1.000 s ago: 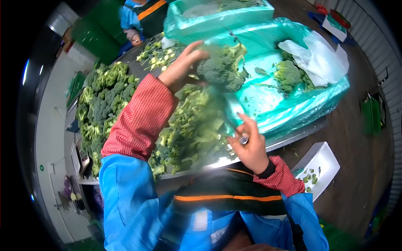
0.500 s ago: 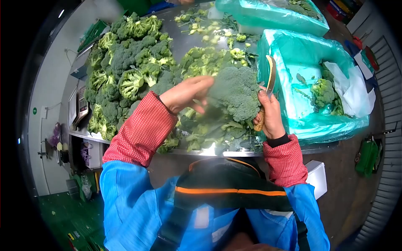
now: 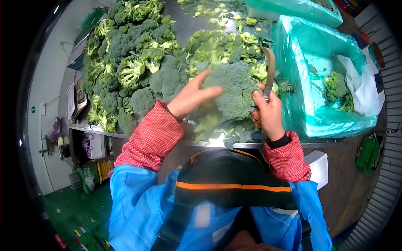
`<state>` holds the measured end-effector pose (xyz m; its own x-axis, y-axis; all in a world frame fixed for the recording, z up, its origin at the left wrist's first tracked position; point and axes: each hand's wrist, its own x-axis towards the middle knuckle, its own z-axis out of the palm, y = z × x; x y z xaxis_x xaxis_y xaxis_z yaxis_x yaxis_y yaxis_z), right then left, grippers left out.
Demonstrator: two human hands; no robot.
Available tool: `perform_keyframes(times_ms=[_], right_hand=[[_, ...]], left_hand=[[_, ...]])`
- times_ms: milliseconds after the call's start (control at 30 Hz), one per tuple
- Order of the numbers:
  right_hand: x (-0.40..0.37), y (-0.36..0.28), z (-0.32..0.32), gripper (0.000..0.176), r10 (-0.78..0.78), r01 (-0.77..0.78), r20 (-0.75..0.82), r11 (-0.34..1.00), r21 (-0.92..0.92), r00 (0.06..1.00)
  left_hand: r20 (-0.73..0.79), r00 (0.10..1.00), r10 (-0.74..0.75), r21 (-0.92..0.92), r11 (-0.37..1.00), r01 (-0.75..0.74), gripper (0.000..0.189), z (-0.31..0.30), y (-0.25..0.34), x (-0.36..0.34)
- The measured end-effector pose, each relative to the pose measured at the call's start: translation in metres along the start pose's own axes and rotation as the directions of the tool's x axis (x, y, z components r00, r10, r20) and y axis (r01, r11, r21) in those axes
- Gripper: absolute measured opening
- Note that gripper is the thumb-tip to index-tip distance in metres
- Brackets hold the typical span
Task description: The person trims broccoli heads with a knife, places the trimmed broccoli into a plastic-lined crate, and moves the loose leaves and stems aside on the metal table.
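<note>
My left hand holds a large broccoli head from its left side, fingers spread over the crown. My right hand grips a knife by its handle, blade pointing up, pressed against the right side of the same head. Both hands are over the near edge of a steel table. Red checked sleeves and blue arm covers show on both arms.
A big pile of broccoli covers the table's left half, with cut leaves and stems behind my hands. A foam box lined with teal plastic stands at right, holding some broccoli. A white box sits on the floor.
The broccoli head came down from over the lined box to the table's near edge. My right hand moved up against it with the knife. The view swung left toward the pile.
</note>
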<state>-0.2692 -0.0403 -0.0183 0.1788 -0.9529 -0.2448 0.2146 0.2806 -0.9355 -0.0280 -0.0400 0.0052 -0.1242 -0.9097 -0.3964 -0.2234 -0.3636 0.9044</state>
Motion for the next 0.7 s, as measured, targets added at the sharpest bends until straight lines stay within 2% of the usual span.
perform_keyframes(times_ms=[133, 200, 267, 500, 600, 633, 700], right_hand=[[0.001, 0.006, 0.001, 0.04, 0.089, -0.09, 0.011, 0.994, 0.069, 0.996], [0.004, 0.009, 0.002, 0.031, 0.145, -0.144, 0.008, 0.979, 0.141, 0.989], [0.007, 0.015, -0.001, 0.026, 0.208, -0.205, 0.017, 0.946, 0.252, 0.978], [0.011, 0.027, -0.009, 0.024, 0.257, -0.251, 0.024, 0.915, 0.317, 0.966], [0.008, 0.028, -0.01, 0.028, 0.159, -0.152, -0.027, 0.972, 0.177, 0.987], [0.006, 0.028, -0.01, 0.03, 0.028, -0.026, -0.059, 0.999, 0.036, 0.998], [0.001, 0.028, -0.007, 0.036, -0.24, 0.216, -0.072, 0.945, -0.247, 0.968]], left_hand=[[0.01, 1.0, -0.028, -0.109, 0.994, 0.029, 0.09, -0.003, -0.003, -0.003], [0.01, 0.999, -0.044, -0.152, 0.987, 0.045, 0.087, -0.002, -0.003, -0.004], [-0.018, 0.998, -0.057, -0.156, 0.986, 0.054, 0.083, 0.0, -0.001, -0.005], [-0.054, 0.996, -0.077, -0.113, 0.991, 0.071, 0.081, 0.01, 0.007, -0.005], [-0.039, 0.998, -0.056, -0.03, 0.998, 0.055, 0.081, 0.01, 0.004, -0.003], [-0.03, 0.999, -0.041, 0.004, 0.999, 0.041, 0.081, 0.01, 0.002, -0.002], [-0.035, 0.999, -0.024, -0.048, 0.999, 0.022, 0.081, 0.009, 0.001, -0.004]])
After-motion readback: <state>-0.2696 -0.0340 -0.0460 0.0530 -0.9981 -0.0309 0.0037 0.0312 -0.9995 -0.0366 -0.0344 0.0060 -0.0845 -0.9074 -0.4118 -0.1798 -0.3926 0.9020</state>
